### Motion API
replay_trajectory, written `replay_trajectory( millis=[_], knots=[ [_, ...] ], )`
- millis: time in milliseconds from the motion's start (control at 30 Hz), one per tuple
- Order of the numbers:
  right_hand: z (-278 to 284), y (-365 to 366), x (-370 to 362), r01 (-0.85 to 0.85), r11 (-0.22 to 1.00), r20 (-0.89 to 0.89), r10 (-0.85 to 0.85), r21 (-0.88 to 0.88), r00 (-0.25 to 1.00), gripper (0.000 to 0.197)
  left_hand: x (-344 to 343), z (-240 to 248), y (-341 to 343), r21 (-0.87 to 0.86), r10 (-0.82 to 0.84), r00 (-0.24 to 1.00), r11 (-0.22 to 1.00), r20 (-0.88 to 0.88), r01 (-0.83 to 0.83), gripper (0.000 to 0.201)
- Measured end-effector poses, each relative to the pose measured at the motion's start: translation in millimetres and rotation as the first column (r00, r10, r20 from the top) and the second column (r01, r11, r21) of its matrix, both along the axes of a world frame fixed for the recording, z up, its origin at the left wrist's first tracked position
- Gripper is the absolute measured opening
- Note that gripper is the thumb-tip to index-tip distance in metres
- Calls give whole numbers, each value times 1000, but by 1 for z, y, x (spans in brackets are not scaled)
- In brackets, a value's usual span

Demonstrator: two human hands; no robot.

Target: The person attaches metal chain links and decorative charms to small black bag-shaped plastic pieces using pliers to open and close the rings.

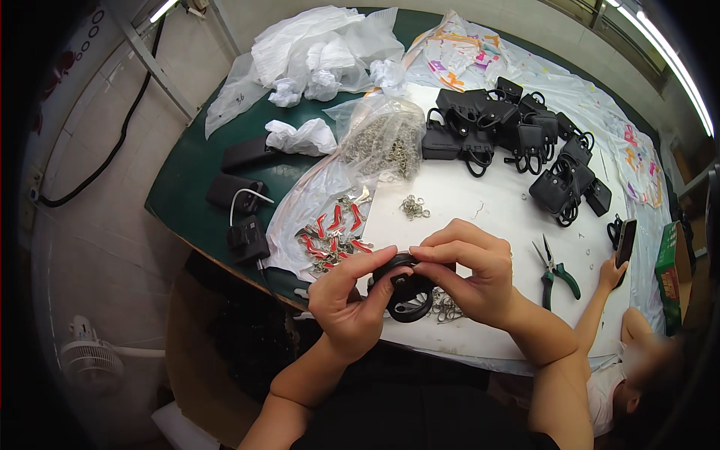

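A small black bag [411,305] with a looped black strap is held up over the table's near edge, between my two hands. My left hand [346,306] pinches its left side with thumb and forefinger. From the other side, my right hand [476,276] pinches the top of the strap, fingertips close to those of the left. My fingers partly cover the bag. Just beyond lies a little heap of silver rings [414,208]. Silver metal clasps [446,307] show below my right hand, and red-and-silver charms [334,232] lie left of the bag.
Pliers [556,274] with green handles lie to the right. Several finished-looking small black bags [517,124] are piled at the far right. A clear plastic bag [384,139] holds metal parts. Another person's hand [611,276] holds a phone [625,244]. Black power adapters [247,240] sit left.
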State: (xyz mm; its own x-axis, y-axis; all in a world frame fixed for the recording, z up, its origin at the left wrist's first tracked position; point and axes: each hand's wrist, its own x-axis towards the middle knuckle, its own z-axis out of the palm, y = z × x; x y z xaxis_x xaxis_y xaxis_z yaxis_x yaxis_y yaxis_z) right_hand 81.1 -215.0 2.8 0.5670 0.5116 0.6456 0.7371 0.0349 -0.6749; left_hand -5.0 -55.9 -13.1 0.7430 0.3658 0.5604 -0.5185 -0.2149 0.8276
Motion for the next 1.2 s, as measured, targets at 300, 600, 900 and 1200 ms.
replay_trajectory(
  millis=[300, 600, 900, 1200],
  knots=[
    [6, -6, 1, -76, 995, -127, 67, -68, 990, 14, -1, 11, 12, 338, -62, 996, 940, 66, 36, 27],
    [6, -5, -1, -264, 962, -740, 125, -74, 661, 16, -7, -4, 21, 166, -83, 986, 980, -144, 106, 26],
    [0, 0, -23, 28, 930, -60, -53, -367, 997, 9, -9, -19, 19, 401, -84, 992, 915, 91, 41, 26],
    [-32, -10, -28, 73, 925, -182, -150, -373, 972, 9, -10, -46, 13, 380, -57, 997, 922, -57, 75, 32]
  ],
)
